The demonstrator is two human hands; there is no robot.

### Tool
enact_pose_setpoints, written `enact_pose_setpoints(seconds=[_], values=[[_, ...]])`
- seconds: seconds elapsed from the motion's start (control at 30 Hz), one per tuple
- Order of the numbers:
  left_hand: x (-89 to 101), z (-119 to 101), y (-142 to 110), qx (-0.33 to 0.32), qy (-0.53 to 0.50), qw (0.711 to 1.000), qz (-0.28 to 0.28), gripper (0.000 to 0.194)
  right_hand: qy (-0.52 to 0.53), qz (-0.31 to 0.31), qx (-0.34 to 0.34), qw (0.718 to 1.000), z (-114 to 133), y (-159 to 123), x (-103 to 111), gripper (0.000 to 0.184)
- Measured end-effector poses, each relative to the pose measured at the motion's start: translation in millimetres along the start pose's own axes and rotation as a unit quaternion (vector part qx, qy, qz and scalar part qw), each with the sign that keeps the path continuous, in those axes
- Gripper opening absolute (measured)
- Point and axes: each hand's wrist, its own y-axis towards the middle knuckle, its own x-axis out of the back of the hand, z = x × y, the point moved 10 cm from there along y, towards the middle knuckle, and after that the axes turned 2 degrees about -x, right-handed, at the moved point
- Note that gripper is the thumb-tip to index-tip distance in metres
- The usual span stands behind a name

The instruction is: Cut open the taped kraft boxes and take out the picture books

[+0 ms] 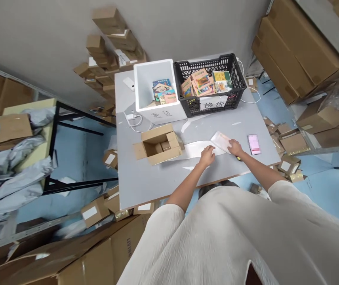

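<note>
On the grey table (pixel 145 178) lies a long clear plastic bag (pixel 195 149). My left hand (pixel 207 155) rests on it with the fingers spread flat. My right hand (pixel 235 147) presses on a small flat packet in clear wrap (pixel 221 140) at the bag's right end, fingers curled over its edge. An open cardboard box (pixel 157 144) stands just left of the bag, flaps up, with smaller boxes inside.
A white foam box (pixel 154 85) and a black plastic crate (pixel 211 83), both holding colourful packets, stand at the table's far edge. A pink item (pixel 254 144) lies right of my hand. A phone (pixel 128 83) and white cable (pixel 134 120) lie at the left. Cardboard boxes crowd the floor and shelves.
</note>
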Motion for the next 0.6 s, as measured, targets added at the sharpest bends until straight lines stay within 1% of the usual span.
enact_pose_setpoints(seconds=[0.07, 0.17, 0.23, 0.33, 0.4, 0.47, 0.53, 0.6], values=[[-23.1, -1, 13, 0.02, -0.042, 0.999, 0.006, 0.049, -0.014, 0.005, 0.01, 1.0, 0, 8, 1, 0.063], [-51.5, -1, 29, 0.051, -0.101, 0.994, -0.001, 0.051, -0.06, 0.035, 0.025, 0.997, 4, 19, -1, 0.062], [-66.7, 1, 38, 0.07, -0.132, 0.989, -0.007, 0.053, -0.066, 0.053, 0.033, 0.996, 8, 26, -3, 0.061], [-83.3, 5, 44, 0.102, -0.172, 0.98, -0.013, 0.053, -0.046, 0.051, 0.023, 0.997, 10, 33, 0, 0.06], [-89.0, 10, 45, 0.128, -0.192, 0.973, -0.019, 0.052, -0.033, 0.039, 0.016, 0.999, 10, 33, 3, 0.056], [-90.1, 15, 43, 0.148, -0.201, 0.968, -0.026, 0.05, -0.02, 0.024, 0.022, 0.999, 13, 30, 6, 0.052], [-87.2, 19, 40, 0.162, -0.206, 0.965, -0.03, 0.047, 0.005, 0.007, 0.04, 0.999, 20, 23, 6, 0.047], [-78.8, 25, 35, 0.176, -0.21, 0.961, -0.047, 0.043, 0.06, 0.006, 0.07, 0.996, 32, 15, 1, 0.042]])
